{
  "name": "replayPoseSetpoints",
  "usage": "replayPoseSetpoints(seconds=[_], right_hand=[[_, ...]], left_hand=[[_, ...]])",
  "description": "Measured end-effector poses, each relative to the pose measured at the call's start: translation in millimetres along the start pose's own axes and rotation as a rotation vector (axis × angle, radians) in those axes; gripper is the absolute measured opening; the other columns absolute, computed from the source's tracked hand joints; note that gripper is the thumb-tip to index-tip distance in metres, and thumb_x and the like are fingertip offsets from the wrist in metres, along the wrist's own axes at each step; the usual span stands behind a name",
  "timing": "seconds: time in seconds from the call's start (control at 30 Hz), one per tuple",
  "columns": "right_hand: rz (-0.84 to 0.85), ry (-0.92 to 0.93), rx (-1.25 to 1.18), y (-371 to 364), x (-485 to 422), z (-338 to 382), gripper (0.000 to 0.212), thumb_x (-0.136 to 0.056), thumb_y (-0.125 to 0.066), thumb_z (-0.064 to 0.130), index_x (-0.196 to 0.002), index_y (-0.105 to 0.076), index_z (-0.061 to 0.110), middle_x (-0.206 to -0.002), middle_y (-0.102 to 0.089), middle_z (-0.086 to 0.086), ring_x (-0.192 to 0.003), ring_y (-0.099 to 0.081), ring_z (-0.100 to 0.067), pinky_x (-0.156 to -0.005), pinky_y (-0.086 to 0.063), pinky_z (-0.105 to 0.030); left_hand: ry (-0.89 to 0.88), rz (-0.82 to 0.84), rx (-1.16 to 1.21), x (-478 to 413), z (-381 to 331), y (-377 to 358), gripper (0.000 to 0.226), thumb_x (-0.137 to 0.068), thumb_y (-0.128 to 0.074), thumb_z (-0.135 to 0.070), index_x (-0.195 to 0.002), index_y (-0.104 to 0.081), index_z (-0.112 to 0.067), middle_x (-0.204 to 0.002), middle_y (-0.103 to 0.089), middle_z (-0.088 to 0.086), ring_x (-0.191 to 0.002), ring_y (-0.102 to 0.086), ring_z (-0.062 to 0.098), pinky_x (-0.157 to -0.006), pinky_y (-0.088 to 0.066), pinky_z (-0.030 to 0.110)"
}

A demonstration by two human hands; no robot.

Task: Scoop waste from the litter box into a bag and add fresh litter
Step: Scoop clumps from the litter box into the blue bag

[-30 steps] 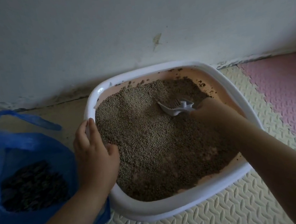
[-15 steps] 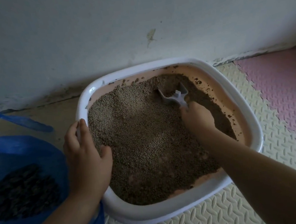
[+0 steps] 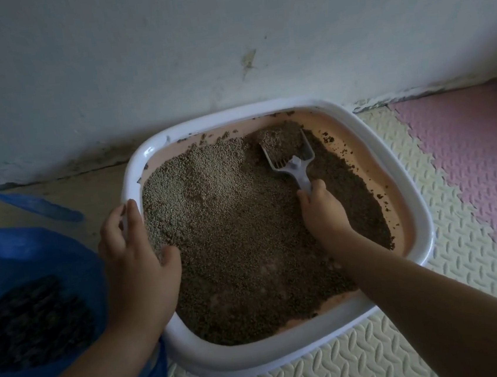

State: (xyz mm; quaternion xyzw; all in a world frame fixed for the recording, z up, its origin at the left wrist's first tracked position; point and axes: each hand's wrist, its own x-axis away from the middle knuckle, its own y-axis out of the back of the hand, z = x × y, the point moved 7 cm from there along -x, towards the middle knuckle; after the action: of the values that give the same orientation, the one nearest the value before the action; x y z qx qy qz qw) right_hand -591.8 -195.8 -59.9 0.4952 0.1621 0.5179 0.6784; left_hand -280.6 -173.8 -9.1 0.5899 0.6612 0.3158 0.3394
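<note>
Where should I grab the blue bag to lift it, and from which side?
Grip the handle loop of the blue bag, the strip arching along its far edge near the wall. Come from above with the left hand, the one nearest it. The bag slumps open with dark waste inside, so lifting by the loop should keep the mouth up.

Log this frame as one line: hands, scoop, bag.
right hand: grips scoop handle, scoop full of litter | left hand: holds litter box rim | blue bag: open, left of box, dark clumps inside
</note>
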Motion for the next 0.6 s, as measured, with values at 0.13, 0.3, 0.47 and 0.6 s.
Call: replayPoseSetpoints(seconds=[0.13,0.3,0.47,0.6], right_hand=[[-0.001,0.074,-0.038,11,24,10,0.025,-0.102,-0.038,0.032,-0.107,-0.042,0.008,-0.074,-0.050,-0.003,-0.061,-0.051,-0.023,-0.050,-0.037,-0.035],[-0.045,0.273,-0.054,30,69,32,0.019,-0.100,-0.040,0.034,-0.099,-0.040,0.015,-0.069,-0.050,0.002,-0.058,-0.051,-0.018,-0.048,-0.034,-0.033],[-0.059,0.280,-0.070,36,95,31,0.019,-0.099,-0.043,0.037,-0.093,-0.042,0.019,-0.066,-0.052,0.005,-0.057,-0.051,-0.014,-0.052,-0.039,-0.036],[-0.079,0.258,-0.147,42,107,29,0.019,-0.097,-0.046,0.037,-0.090,-0.047,0.019,-0.065,-0.053,0.004,-0.055,-0.049,-0.009,-0.053,-0.039,-0.035]], left_hand=[[0.011,-0.001,-0.007,1,-1,1,0.075,-0.084,-0.062,-0.013,-0.148,-0.023,-0.008,-0.146,-0.020,0.005,-0.131,-0.029,0.030,-0.101,-0.037,0.042],[-0.011,-0.009,-0.045,1,-2,2,0.073,-0.083,-0.062,-0.012,-0.146,-0.027,-0.005,-0.144,-0.023,0.011,-0.126,-0.032,0.032,-0.098,-0.040,0.044],[0.003,-0.006,-0.039,1,-2,2,0.073,-0.083,-0.062,-0.013,-0.147,-0.026,-0.006,-0.145,-0.022,0.008,-0.127,-0.033,0.034,-0.100,-0.039,0.046],[0.019,0.001,-0.006,1,-1,1,0.074,-0.084,-0.061,-0.013,-0.147,-0.025,-0.007,-0.146,-0.021,0.005,-0.129,-0.030,0.031,-0.102,-0.037,0.045]])
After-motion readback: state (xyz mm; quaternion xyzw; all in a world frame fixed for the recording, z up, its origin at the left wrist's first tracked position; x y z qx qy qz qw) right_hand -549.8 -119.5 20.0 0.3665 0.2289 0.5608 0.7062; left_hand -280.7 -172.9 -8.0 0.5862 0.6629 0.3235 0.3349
